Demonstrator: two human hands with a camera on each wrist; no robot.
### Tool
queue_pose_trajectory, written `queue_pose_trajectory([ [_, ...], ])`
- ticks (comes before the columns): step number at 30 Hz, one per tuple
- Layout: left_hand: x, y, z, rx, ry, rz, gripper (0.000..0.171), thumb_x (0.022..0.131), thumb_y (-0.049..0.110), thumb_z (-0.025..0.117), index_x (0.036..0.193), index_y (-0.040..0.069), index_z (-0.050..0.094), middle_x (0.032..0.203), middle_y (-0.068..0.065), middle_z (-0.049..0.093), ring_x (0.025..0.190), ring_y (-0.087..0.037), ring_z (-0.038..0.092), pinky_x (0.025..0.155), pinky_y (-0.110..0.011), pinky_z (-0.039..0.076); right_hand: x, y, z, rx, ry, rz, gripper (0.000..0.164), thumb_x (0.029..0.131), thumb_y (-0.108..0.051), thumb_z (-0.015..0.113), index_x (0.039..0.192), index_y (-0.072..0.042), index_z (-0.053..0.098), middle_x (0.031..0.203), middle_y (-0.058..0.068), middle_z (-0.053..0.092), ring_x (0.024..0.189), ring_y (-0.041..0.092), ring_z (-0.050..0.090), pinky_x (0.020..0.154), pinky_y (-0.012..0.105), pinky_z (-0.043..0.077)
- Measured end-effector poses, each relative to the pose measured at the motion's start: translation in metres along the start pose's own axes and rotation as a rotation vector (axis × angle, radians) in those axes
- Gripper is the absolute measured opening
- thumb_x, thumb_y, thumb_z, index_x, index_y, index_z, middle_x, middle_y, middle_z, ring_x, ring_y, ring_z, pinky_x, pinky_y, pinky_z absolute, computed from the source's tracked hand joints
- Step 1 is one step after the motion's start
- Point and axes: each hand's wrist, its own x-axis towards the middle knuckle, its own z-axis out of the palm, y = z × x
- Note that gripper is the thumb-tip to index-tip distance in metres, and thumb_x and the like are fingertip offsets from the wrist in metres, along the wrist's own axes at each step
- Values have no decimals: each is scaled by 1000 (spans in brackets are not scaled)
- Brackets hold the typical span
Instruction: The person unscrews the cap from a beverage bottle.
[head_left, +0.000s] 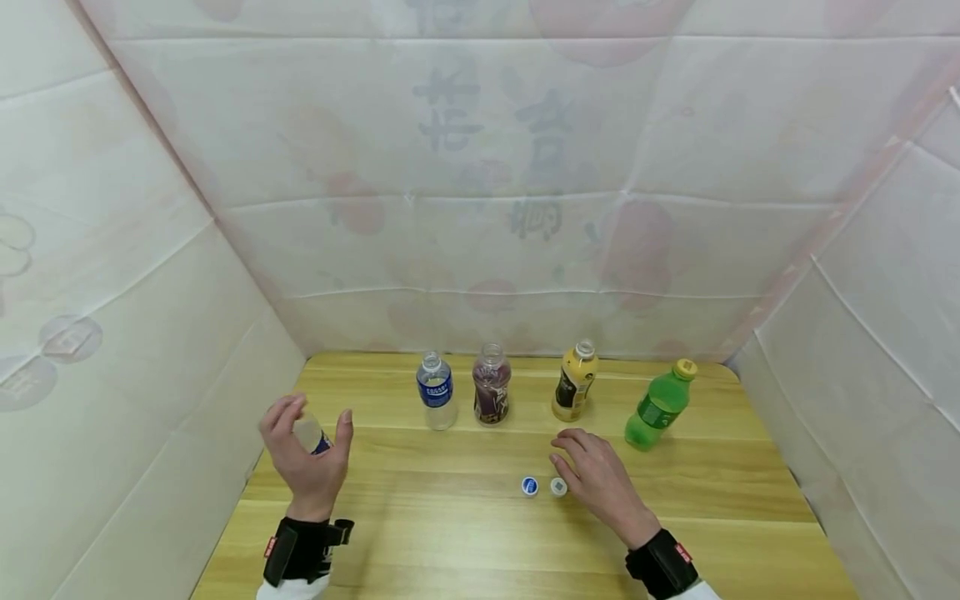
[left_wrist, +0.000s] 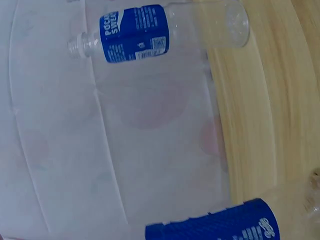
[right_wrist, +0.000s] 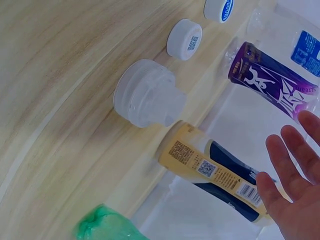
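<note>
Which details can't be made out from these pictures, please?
Head view: the left hand hides part of the leftmost bottle.
Head view: print on the white cap is too small.
Left wrist view: bottom edge crops the lower bottle.
Right wrist view: bottom edge crops the green bottle.

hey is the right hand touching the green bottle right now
Apart. The head view shows wooden tabletop between the right hand and the green bottle; the right wrist view also shows a clear gap, with white cloth between them.
</note>
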Motion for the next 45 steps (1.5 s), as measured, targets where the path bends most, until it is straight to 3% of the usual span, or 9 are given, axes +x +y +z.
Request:
queue_pose_trajectory([
  [4, 1, 0, -8, 32, 85, -122, 75, 87, 52, 79, 114, -12, 49, 128, -19, 50, 124, -35, 44, 113, -41, 31, 0, 0, 1, -4, 13, -8, 20, 95, -20, 77, 112, -9, 75, 116, 8, 69, 105, 27, 68, 90, 50, 56],
  [8, -4, -3, -17, 46, 97, -217, 87, 83, 55, 82, 122, -14, 45, 140, -18, 43, 141, -41, 32, 124, -52, 16, 1, 1, 1, -5, 12, -11, 20, 95, -19, 77, 112, -9, 75, 116, 8, 70, 105, 27, 68, 90, 50, 56],
  [13, -28, -27, -32, 82, -9, -357, 101, 80, 47, 88, 139, -14, 34, 156, -19, 31, 153, -40, 16, 126, -45, 8, 1, 1, 1, -9, 16, -9, 20, 95, -19, 77, 112, -9, 74, 116, 8, 70, 105, 27, 68, 90, 50, 56],
  [16, -45, -41, -43, 111, -89, -489, 106, 76, 30, 94, 152, -5, 28, 164, -18, 22, 155, -34, 12, 125, -39, 7, 1, 1, 0, -8, 11, -8, 19, 96, -20, 75, 112, -10, 74, 116, 8, 69, 105, 27, 68, 90, 50, 57],
  [21, -69, -57, -55, 134, -181, -722, 115, 74, 4, 92, 163, 12, 20, 168, -11, 15, 155, -23, 14, 125, -37, 10, 1, 1, 1, -6, 12, -11, 19, 95, -19, 76, 112, -10, 75, 115, 9, 70, 104, 27, 68, 89, 50, 57],
  [25, -82, -66, -59, 99, -208, -838, 119, 73, -2, 91, 165, 15, 16, 166, -10, 19, 152, -23, 20, 124, -34, 14, 0, -1, 2, -10, 5, -13, 19, 95, -20, 76, 112, -10, 75, 116, 8, 70, 105, 27, 68, 89, 50, 57],
  [33, -92, -69, -61, 69, -263, -982, 119, 82, 9, 89, 167, 24, 7, 164, -14, 26, 148, -31, 31, 122, -38, 26, 0, -2, 1, 5, -20, 5, 19, 98, -21, 73, 113, -11, 75, 118, 7, 70, 107, 26, 68, 92, 50, 56],
  [40, -98, -70, -62, 89, -286, -985, 109, 86, 12, 86, 165, 35, 14, 151, -15, 42, 132, -27, 45, 106, -30, 38, -1, -1, 2, 7, -14, -5, 19, 97, -21, 74, 114, -11, 75, 118, 7, 69, 106, 26, 68, 92, 48, 56],
  [45, -97, -69, -61, 143, -296, -991, 100, 90, 18, 82, 164, 32, 17, 143, -10, 47, 122, -16, 48, 97, -28, 39, -2, -1, 3, 12, -7, -12, 21, 96, -20, 76, 113, -8, 75, 118, 9, 69, 106, 27, 68, 92, 50, 56],
])
